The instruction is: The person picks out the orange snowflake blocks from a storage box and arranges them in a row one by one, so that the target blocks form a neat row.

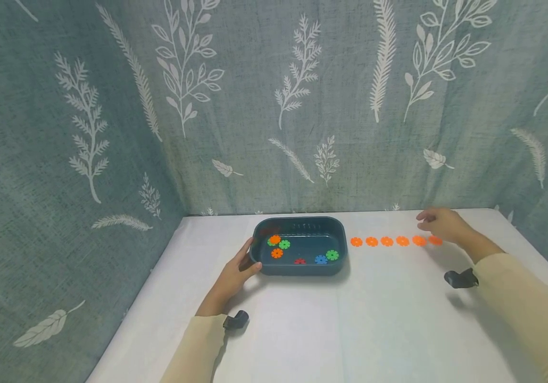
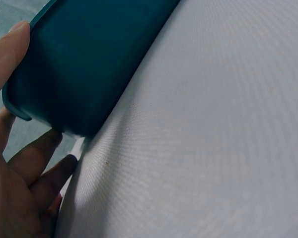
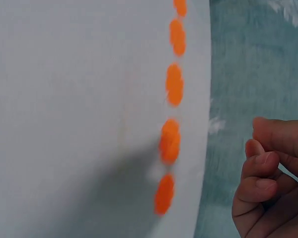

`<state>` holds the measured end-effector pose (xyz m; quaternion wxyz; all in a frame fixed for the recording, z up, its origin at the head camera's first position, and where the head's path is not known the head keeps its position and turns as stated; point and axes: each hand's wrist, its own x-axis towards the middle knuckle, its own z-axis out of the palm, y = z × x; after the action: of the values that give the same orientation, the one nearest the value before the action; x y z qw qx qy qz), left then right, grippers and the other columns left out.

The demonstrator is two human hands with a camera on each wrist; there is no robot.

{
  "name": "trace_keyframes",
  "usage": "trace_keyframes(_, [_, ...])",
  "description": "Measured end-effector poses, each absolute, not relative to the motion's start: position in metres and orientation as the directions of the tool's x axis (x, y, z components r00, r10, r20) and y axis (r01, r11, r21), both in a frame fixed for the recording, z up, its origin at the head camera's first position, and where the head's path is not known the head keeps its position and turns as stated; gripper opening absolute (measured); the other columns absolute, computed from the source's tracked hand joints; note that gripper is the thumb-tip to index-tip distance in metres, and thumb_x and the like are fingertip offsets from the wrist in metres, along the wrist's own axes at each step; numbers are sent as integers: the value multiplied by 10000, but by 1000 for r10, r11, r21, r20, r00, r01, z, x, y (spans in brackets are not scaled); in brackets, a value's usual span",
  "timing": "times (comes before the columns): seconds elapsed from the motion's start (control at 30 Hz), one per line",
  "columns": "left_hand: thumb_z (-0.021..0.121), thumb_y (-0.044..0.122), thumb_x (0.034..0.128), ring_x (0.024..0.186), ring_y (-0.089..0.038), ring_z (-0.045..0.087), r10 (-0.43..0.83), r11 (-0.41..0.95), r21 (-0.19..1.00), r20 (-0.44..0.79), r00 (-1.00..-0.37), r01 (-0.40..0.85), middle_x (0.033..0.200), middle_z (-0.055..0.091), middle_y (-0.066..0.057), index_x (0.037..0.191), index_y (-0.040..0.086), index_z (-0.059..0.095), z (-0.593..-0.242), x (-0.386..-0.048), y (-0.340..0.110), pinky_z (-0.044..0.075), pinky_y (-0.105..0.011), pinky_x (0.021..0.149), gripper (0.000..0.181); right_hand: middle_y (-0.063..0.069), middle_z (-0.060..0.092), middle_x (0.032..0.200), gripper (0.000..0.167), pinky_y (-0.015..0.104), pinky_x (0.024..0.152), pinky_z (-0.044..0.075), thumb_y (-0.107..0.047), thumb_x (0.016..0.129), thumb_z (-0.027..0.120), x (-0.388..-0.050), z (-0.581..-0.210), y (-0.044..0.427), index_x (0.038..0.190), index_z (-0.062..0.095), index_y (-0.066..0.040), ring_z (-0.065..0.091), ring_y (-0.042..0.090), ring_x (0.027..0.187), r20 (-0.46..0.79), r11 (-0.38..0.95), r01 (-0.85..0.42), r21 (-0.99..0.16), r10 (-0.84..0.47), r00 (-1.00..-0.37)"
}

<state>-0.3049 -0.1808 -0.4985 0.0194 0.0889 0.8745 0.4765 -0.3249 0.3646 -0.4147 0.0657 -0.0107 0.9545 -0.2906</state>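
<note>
As the left hand pinches the teal tray at its left end, the right hand, loosely curled and seemingly empty, hovers by the orange notched discs rowed on the desk; row-laying, I'd judge, next calling for another disc.

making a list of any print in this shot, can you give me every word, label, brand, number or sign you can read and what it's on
None: no word, label, brand, number or sign can be read in any view.
Tray: faint marks on its far inner wall, too small to tell whether they are lettering.
Orange flower-shaped pieces: no readable print.
Patterned cloth: white leaf designs, no readable text.
</note>
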Motion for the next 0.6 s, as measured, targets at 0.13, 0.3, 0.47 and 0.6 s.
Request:
trace_keyframes(0.13, [691,474,878,1379,-298,370,180,527,838,54,-982,142,1518,380,-96,1538,421,223,-499,-305,-181,192,-641,1087,810,303,540,1214,418,521,828,497,-216,963,595,-327,-410,345,1272,561,63,554,438,1049,-104,825,-30,-564,-108,-989])
trace_keyframes(0.3, [688,481,879,1380,-307,366,185,527,838,49,-982,141,1514,384,-107,1539,421,217,-498,-305,-181,194,-640,1086,814,258,582,1165,397,510,830,500,-204,954,612,-328,-405,321,1252,582,57,567,408,1034,-82,827,-101,-553,-174,-981])
trace_keyframes(0.47, [687,475,882,1373,-312,378,186,528,837,54,-981,146,1510,389,-114,1541,412,218,-499,-305,-182,206,-637,1084,811,213,607,1116,384,496,835,497,-197,953,623,-332,-399,300,1241,592,55,573,365,1000,-76,823,-148,-548,-225,-971])
trace_keyframes(0.6, [687,468,883,1374,-313,375,179,529,837,54,-982,142,1507,394,-114,1540,413,226,-499,-305,-182,207,-644,1079,805,201,606,1120,371,492,851,493,-184,956,621,-336,-395,282,1244,596,48,570,346,991,-82,821,-156,-550,-239,-968])
